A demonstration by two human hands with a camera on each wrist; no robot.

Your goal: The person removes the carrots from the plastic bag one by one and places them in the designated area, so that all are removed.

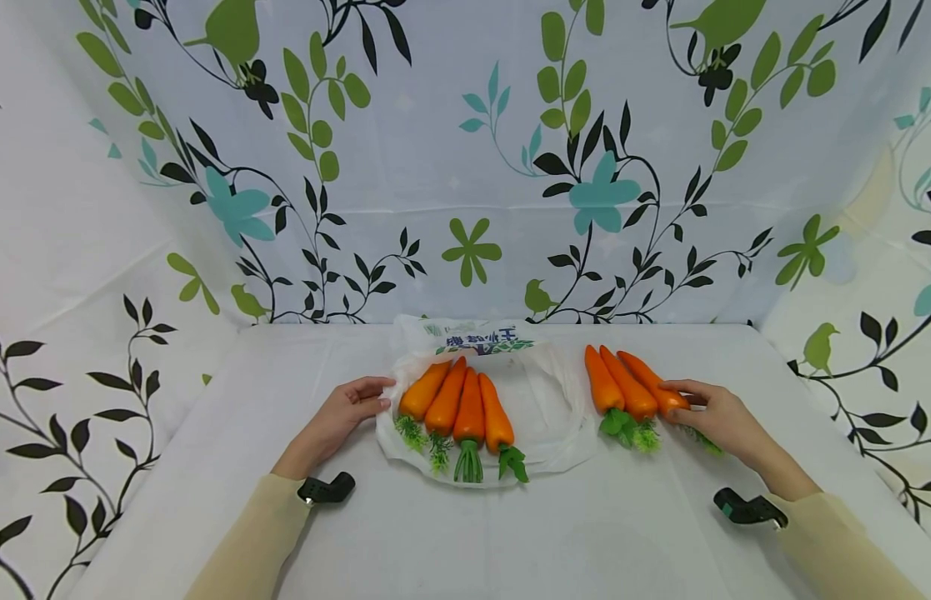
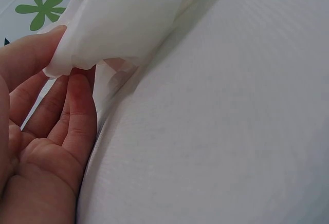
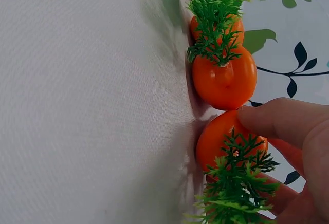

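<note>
A white plastic bag [image 1: 551, 412] with printed lettering lies flat on the table, and several toy carrots [image 1: 468, 408] with green tops sit side by side on its left half. My left hand [image 1: 343, 419] pinches the bag's left edge; in the left wrist view thumb and fingertips hold the thin film [image 2: 123, 21]. To the right of the bag lie three more carrots. My right hand [image 1: 723, 421] grips the rightmost carrot [image 1: 645, 377] near its leafy end. In the right wrist view the thumb presses that carrot [image 3: 216, 144], which is next to another carrot [image 3: 226, 80].
White cloth covers the table [image 1: 510, 542]. Behind it hangs a curtain [image 1: 405, 167] with printed leaves, flowers and birds, and similar cloth hangs at both sides. A black wrist camera [image 1: 326, 489] is on the left wrist, another wrist camera [image 1: 750, 508] on the right.
</note>
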